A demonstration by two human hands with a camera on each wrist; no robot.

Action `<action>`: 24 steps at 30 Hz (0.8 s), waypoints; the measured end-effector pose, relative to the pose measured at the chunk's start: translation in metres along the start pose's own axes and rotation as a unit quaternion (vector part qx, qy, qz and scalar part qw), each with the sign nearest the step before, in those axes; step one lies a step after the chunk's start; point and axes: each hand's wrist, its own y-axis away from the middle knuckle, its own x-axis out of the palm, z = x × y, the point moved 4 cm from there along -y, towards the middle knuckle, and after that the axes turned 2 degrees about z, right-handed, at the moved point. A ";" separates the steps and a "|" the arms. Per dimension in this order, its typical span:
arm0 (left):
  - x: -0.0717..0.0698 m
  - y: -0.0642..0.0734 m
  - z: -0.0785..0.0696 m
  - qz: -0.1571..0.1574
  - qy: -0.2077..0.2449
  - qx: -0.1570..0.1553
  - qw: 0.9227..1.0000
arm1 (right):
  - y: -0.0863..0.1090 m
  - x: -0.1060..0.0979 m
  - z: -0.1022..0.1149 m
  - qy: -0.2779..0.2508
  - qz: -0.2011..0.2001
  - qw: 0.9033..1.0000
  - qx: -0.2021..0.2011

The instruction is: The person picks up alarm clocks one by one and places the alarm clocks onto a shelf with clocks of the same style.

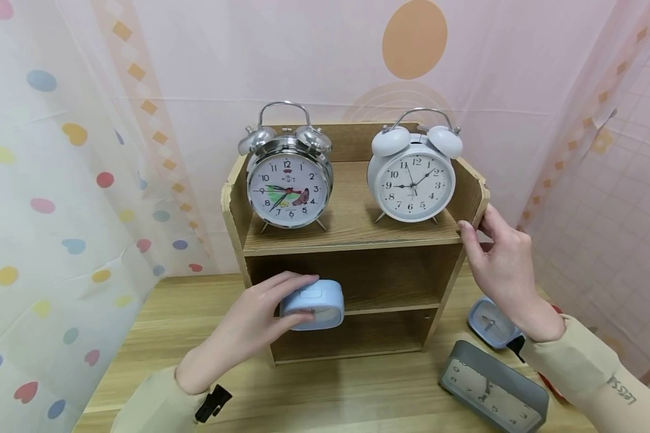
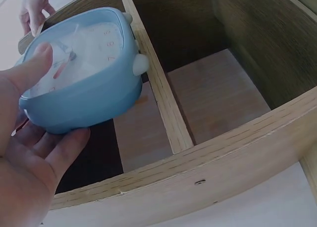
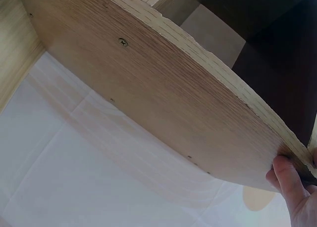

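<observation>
My left hand (image 1: 244,325) grips a light blue alarm clock (image 1: 325,294) with rounded corners, holding it in front of the middle level of a wooden shelf (image 1: 357,242). In the left wrist view, the thumb lies over the face of the blue clock (image 2: 94,86) and the fingers are beneath its body. At the shelf's upper right, my right hand (image 1: 501,267) pinches the front edge of the side panel (image 3: 163,88). On the top board stand a silver twin-bell alarm clock (image 1: 288,192) at left and a white twin-bell alarm clock (image 1: 414,186) at right.
A grey rectangular clock (image 1: 501,385) lies on the wooden table (image 1: 195,300) at the front right. Behind it is a smaller blue clock (image 1: 490,325), partly covered by my right forearm. Something red shows beside them. Patterned curtains (image 1: 314,60) hang behind the shelf and along both sides.
</observation>
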 end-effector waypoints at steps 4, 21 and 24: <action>0.000 -0.005 0.002 0.003 -0.006 -0.024 1.000 | 0.000 0.000 0.000 0.002 -0.002 1.000 -0.002; -0.004 -0.014 0.000 -0.005 -0.040 -0.050 0.998 | 0.000 0.001 0.000 0.008 -0.003 1.000 -0.004; -0.004 -0.015 0.000 -0.004 -0.042 -0.053 0.998 | 0.000 0.000 0.000 0.007 -0.003 1.000 -0.002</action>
